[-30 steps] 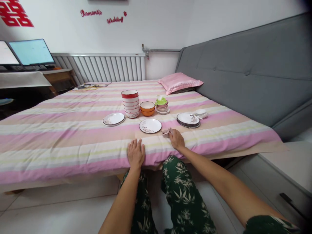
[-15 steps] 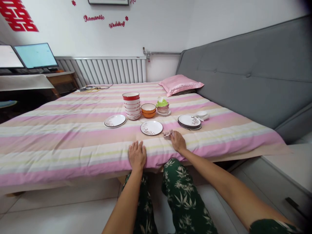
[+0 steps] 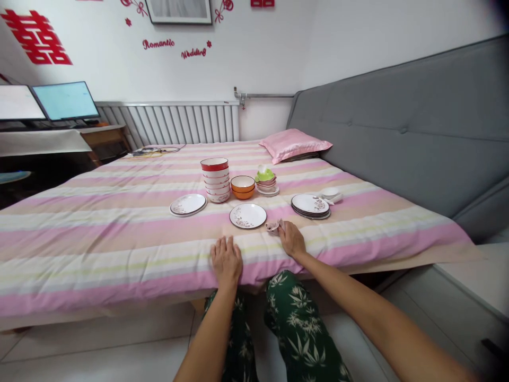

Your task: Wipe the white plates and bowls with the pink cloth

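My left hand lies flat on the striped bedspread near its front edge, holding nothing. My right hand is closed on a crumpled pinkish cloth resting on the bed. Just beyond the hands is a single white plate with a dark rim and floral print. A pile of similar plates stands beyond my right hand, and another small pile lies to the left. Behind the single plate are stacked white bowls topped by a red one, and orange bowls.
Small pink dishes with a green one on top stand right of the orange bowls. White spoons and small dishes lie beside the right plate pile. Farther back are a pink pillow, cables and a grey headboard.
The view has tilted up slightly, so everything sits lower in the picture. Both hands and the cloth stay in nearly the same places on the bed.
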`<state>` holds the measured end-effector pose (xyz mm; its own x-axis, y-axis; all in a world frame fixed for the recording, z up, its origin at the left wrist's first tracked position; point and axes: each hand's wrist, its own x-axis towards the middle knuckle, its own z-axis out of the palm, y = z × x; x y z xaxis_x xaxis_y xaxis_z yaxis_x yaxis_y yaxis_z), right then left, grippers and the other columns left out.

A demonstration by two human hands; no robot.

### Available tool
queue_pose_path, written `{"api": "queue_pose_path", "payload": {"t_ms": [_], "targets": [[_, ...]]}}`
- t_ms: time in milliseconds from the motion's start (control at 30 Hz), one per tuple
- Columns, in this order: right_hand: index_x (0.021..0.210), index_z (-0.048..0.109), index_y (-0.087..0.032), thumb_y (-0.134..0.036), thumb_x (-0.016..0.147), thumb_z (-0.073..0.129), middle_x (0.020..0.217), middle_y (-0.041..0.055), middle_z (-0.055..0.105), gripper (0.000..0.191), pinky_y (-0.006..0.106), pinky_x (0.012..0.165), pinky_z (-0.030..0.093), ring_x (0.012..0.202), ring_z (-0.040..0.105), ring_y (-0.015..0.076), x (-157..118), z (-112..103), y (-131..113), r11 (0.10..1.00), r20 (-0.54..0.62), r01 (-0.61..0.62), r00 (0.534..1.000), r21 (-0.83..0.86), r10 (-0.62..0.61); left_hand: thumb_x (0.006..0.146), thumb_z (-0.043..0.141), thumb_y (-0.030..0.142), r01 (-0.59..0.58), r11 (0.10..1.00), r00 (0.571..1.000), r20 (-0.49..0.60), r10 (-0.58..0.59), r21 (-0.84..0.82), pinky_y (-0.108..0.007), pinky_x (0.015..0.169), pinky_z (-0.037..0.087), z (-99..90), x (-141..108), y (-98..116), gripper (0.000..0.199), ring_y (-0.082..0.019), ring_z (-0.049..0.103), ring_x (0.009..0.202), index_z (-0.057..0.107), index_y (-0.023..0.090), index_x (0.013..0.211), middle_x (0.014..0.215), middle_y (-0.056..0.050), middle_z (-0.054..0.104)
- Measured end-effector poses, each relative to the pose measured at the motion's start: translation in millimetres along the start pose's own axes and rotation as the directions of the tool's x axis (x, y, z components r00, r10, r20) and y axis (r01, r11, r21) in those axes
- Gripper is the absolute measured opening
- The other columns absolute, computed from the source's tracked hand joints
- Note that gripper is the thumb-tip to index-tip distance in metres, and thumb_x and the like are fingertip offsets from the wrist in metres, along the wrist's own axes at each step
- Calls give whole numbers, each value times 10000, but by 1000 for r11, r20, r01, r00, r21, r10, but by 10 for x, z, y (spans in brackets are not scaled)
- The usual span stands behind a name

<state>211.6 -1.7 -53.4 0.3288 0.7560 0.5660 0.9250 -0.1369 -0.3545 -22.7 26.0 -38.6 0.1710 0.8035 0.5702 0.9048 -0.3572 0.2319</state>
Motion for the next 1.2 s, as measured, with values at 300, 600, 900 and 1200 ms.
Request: {"api": "queue_pose_path", "payload": {"t_ms": [300,600,900,1200], "targets": [[929,494,-185,-338,940,308,878,70,574,241,298,752,358,835,497,205,7,26,-17,1000,-10,7,1000,-22,-7,897,333,330,-9,1000,999,46,10,-3,-478,1081,216,-17,29,62,473,-299,422,1253,523,97,1262,1306,-179,525],[937,493,-179,-325,933,322,875,74,573,225,297,741,352,836,494,208,7,18,-49,1000,-20,-5,1000,-23,5,901,331,325,-26,1000,1000,16,25,7,-471,1075,235,-19,24,41,458,-294,440,1236,541,105,1244,1290,-173,540],[925,492,-174,-317,931,325,861,59,561,220,280,727,341,821,484,191,11,24,-41,1000,-23,9,1000,-30,-10,890,366,316,-3,1000,1000,9,3,-3,-462,1078,223,-2,36,43,441,-281,443,1232,554,105,1229,1280,-172,549],[904,500,-173,-334,930,322,841,59,561,241,281,723,349,810,492,190,18,54,-44,1000,-50,11,999,-11,-11,892,365,304,-15,1000,1000,-6,15,17,-454,1069,238,-7,34,19,428,-273,456,1223,562,116,1222,1270,-162,560]]}}
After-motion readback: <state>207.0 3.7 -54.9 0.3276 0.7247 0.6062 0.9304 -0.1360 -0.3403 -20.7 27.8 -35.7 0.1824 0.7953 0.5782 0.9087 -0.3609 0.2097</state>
